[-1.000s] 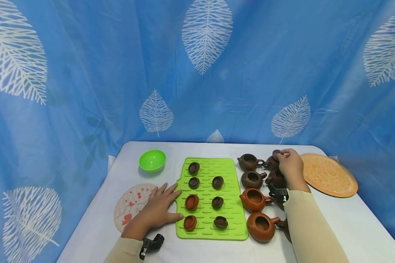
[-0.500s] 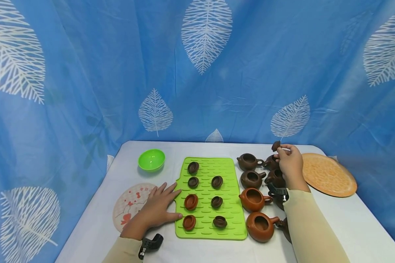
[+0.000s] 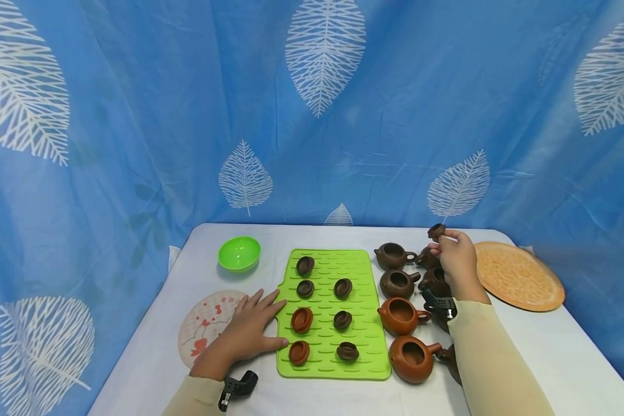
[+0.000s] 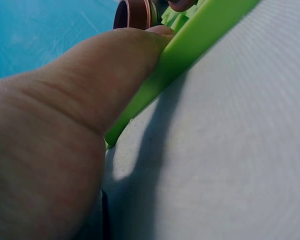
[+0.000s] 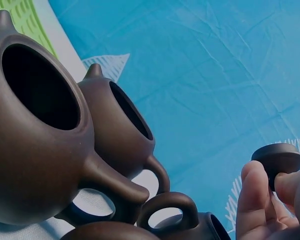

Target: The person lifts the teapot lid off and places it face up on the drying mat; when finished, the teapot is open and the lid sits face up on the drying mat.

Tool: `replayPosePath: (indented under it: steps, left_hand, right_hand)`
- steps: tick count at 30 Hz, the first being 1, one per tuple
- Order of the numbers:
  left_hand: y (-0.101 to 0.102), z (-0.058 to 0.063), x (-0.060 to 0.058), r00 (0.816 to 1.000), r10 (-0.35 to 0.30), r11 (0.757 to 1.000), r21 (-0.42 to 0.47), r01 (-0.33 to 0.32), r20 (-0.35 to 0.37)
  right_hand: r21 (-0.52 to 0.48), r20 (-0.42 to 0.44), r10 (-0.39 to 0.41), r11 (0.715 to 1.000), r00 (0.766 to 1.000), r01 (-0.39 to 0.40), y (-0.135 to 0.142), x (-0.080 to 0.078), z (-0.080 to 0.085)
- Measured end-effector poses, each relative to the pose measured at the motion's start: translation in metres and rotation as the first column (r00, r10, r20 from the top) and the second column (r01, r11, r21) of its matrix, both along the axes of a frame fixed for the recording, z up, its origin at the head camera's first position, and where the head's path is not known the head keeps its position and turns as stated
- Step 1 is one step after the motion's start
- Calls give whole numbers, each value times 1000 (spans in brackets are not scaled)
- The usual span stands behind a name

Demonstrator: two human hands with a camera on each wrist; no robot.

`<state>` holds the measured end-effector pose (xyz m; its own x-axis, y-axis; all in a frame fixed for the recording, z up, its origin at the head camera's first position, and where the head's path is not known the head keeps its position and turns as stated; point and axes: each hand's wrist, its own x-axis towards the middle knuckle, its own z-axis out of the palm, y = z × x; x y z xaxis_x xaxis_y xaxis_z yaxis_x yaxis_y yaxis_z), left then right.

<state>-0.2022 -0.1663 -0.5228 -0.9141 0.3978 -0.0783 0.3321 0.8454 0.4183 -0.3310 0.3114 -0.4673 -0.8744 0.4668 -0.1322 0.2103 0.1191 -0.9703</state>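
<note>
Between thumb and fingers, my right hand [image 3: 457,257] pinches a dark brown teapot lid [image 3: 437,231], raised over the back teapot of the right-hand column. The right wrist view shows this lid [image 5: 278,157] held by its knob, the flat side up. My left hand [image 3: 252,329] lies with spread fingers at the left edge of a green mat [image 3: 361,260], its thumb on the edge. Dark lids [image 3: 305,266] and reddish lids [image 3: 302,319] lie on that mat in two columns. Dark brown teapots [image 3: 393,256] and orange-brown teapots [image 3: 412,359] stand lidless right of the mat.
A green bowl [image 3: 239,254] stands at the back left. Partly under my left hand is a round patterned mat [image 3: 203,329]. An orange round board [image 3: 520,277] lies right of my right hand. My right forearm covers part of the right teapot column. A blue curtain [image 3: 385,115] hangs behind the table.
My right hand has lifted the lid up off the back teapot, then turned it so its flat side faces up. My left hand stays where it was.
</note>
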Motion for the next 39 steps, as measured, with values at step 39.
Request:
replayPosePath:
  steps: [39]
  left_hand:
    - [-1,-3,-1,1000,-8,1000,-5,8,-10]
  right_hand:
    - [-625,-309,336,634,890,-456,-7,6,1]
